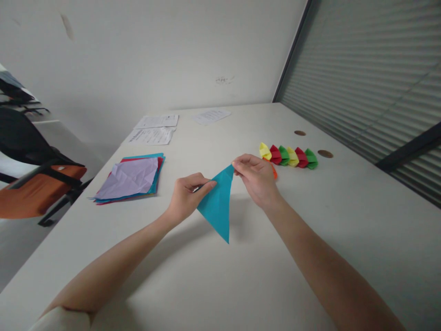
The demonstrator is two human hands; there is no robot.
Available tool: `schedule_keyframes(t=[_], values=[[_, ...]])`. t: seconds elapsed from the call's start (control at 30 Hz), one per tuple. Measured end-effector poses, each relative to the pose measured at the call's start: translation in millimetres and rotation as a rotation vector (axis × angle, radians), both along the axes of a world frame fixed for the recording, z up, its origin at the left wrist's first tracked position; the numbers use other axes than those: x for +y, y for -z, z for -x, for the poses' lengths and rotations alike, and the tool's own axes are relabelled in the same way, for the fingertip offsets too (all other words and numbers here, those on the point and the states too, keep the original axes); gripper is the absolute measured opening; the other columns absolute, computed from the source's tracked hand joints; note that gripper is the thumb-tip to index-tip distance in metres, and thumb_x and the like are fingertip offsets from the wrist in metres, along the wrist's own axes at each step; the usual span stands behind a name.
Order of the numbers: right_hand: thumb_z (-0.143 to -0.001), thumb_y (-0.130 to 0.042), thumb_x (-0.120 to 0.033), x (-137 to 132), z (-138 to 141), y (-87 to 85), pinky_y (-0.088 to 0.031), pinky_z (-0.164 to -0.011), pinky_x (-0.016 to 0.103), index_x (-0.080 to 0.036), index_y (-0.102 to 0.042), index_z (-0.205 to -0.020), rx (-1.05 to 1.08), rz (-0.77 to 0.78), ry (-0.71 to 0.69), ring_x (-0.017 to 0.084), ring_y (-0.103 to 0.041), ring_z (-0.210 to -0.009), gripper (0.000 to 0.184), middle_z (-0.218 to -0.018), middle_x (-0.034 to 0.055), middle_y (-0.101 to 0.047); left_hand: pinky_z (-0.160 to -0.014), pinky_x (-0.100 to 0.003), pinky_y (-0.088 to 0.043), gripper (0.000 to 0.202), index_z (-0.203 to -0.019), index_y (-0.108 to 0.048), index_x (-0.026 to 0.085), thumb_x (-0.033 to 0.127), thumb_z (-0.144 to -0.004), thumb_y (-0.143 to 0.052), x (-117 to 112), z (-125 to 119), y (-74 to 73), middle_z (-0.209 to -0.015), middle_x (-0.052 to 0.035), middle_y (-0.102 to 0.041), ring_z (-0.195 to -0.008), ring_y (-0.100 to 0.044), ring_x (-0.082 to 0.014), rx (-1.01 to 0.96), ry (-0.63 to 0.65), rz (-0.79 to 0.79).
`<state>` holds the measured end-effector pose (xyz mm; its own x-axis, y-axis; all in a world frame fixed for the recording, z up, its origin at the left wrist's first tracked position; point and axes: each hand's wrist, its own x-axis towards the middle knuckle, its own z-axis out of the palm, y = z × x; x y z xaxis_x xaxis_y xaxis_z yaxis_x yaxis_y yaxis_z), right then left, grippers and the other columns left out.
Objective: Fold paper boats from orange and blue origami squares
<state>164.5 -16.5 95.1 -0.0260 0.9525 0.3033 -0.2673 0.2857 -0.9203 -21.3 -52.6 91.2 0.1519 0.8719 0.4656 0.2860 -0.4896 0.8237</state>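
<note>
A blue sheet of paper [220, 202], folded into a triangle, is held up above the table between both hands. My left hand [189, 195] pinches its left side, with the thumb lying on the front face. At the top corner, my right hand [255, 177] grips the paper between thumb and fingertips. One point of the triangle hangs downward, and a faint crease runs across it. Just beyond my right hand, an orange piece [274, 170] is partly hidden behind the fingers.
Folded paper pieces [289, 156] in yellow, red and green stand in a row at the right. A stack of coloured paper [129, 177], lilac on top, lies left. Printed sheets [155, 128] lie farther back. An orange-seated chair [41, 184] stands beyond the table's left edge.
</note>
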Motion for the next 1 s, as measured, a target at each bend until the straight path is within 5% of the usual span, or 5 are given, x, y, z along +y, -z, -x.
schedule_keyframes(t=[0.43, 0.73, 1.0], values=[[-0.065, -0.081, -0.038, 0, 3, 0.9, -0.044, -0.062, 0.027, -0.021, -0.07, -0.072, 0.021, 0.036, 0.012, 0.011, -0.054, -0.063, 0.022, -0.068, -0.0016, -0.063, -0.048, -0.024, -0.032, 0.029, -0.063, -0.074, 0.019, 0.043, -0.079, -0.071, -2, -2, 1.2, -0.057, -0.001, -0.055, -0.053, -0.044, -0.0102, -0.1, 0.026, 0.122], [-0.064, -0.082, -0.043, -9, 11, 4.4, -0.047, -0.066, 0.029, -0.019, -0.07, -0.073, -0.024, 0.162, -0.191, 0.013, -0.058, -0.066, 0.029, -0.071, 0.0, -0.066, -0.047, -0.024, -0.032, 0.027, -0.064, -0.074, 0.019, 0.042, -0.078, -0.072, -1, -4, 2.0, -0.055, -0.0003, -0.053, -0.052, -0.042, -0.0097, -0.116, 0.008, 0.108], [-0.069, -0.08, -0.038, -5, 10, 7.9, -0.045, -0.064, 0.029, -0.02, -0.065, -0.064, 0.102, 0.081, 0.002, 0.012, -0.054, -0.062, 0.024, -0.063, -0.0028, -0.06, -0.048, -0.024, -0.029, 0.031, -0.053, -0.067, 0.016, 0.04, -0.07, -0.079, 2, -6, 3.3, -0.051, 0.0021, -0.048, -0.05, -0.037, -0.0079, -0.347, -0.036, 0.266]])
